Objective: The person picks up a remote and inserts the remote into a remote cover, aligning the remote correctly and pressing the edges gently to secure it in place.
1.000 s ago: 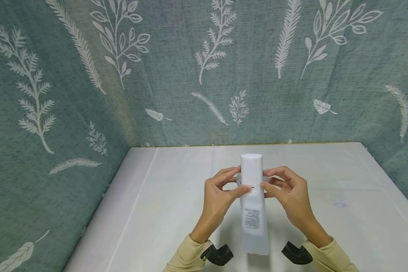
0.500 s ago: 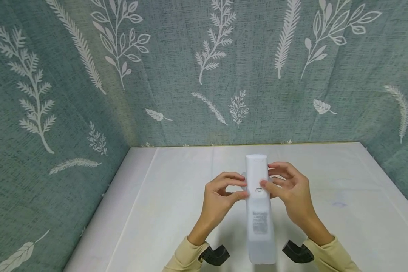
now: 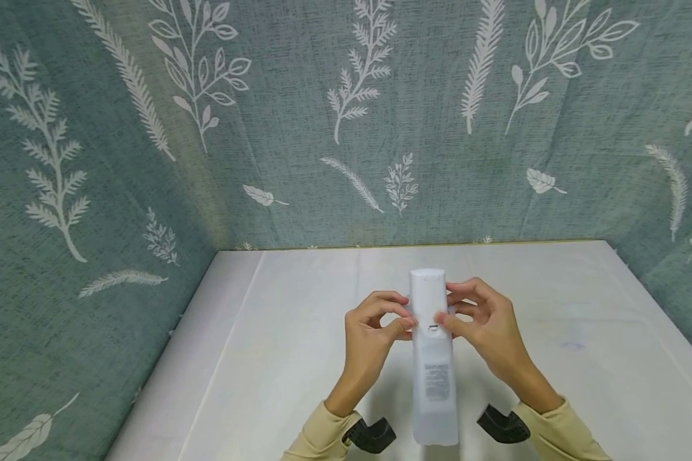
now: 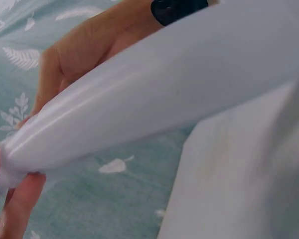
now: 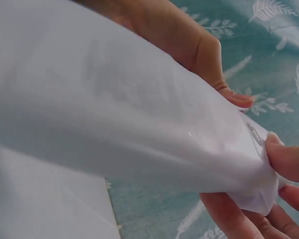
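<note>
In the head view a long white device (image 3: 428,298) is held upright above the table, with a small slot on its front and a rounded top. Its lower part shows through a frosted covering, apparently a plastic sleeve (image 3: 435,426); a grey printed label looks blurred there. My left hand (image 3: 371,336) pinches the left edge near the slot, thumb in front. On the other side my right hand (image 3: 490,326) grips the right edge, its thumb pressing beside the slot. The right wrist view shows the sleeve (image 5: 139,114) wrinkled near the fingers. The back is hidden in the head view.
Beneath the hands spreads a white table (image 3: 288,358). Green fabric walls (image 3: 300,128) with white leaf prints enclose it at the back and sides. A black wrist mount sits at each cuff, the left mount (image 3: 370,436) and the right mount (image 3: 503,424).
The white device shifted right and down, then came back left. My left thumb moved from its front, by the slot, to its left edge. The right hand keeps its grip.
</note>
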`<action>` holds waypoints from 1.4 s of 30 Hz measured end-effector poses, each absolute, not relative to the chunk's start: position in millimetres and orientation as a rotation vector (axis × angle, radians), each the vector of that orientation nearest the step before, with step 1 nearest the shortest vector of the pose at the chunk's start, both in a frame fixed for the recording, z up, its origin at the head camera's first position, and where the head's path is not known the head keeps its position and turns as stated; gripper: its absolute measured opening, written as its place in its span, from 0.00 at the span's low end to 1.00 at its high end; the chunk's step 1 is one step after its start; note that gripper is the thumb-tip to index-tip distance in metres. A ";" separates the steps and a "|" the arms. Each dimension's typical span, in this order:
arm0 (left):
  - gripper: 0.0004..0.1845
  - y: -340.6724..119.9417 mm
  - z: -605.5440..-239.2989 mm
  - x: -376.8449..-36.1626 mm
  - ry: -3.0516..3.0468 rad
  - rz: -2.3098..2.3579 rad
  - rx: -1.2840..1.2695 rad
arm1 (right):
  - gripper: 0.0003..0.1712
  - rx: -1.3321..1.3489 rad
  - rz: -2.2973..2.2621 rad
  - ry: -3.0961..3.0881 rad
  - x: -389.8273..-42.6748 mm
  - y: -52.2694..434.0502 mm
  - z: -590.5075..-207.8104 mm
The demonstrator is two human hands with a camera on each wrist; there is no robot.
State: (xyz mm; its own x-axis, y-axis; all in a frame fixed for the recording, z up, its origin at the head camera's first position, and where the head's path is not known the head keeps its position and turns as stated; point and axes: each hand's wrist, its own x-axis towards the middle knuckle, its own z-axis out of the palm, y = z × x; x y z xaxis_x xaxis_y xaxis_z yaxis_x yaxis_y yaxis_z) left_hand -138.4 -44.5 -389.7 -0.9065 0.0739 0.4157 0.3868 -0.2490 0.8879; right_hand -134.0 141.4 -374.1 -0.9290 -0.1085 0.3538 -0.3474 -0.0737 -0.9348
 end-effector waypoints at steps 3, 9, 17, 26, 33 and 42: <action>0.03 -43.1 -390.6 -139.2 -1.798 -2.255 -0.510 | 0.20 0.491 2.086 -2.068 -134.1 140.7 -376.5; 0.03 -41.0 -389.4 -142.5 -1.837 -2.299 -0.400 | 0.21 0.478 1.998 -2.111 -135.4 139.5 -381.3; 0.11 -40.3 -386.3 -144.5 -1.954 -2.255 -0.416 | 0.22 0.356 1.960 -2.117 -134.8 139.0 -384.9; 0.15 -44.9 -384.8 -143.2 -2.002 -2.236 -0.349 | 0.16 0.641 2.177 -1.933 -136.9 153.2 -394.1; 0.20 -46.6 -374.1 -138.1 -2.001 -2.242 -0.406 | 0.08 0.627 2.036 -1.920 -135.2 150.9 -400.4; 0.21 -48.3 -351.3 -126.8 -2.037 -2.201 -0.539 | 0.04 0.492 2.002 -1.858 -127.7 141.7 -395.9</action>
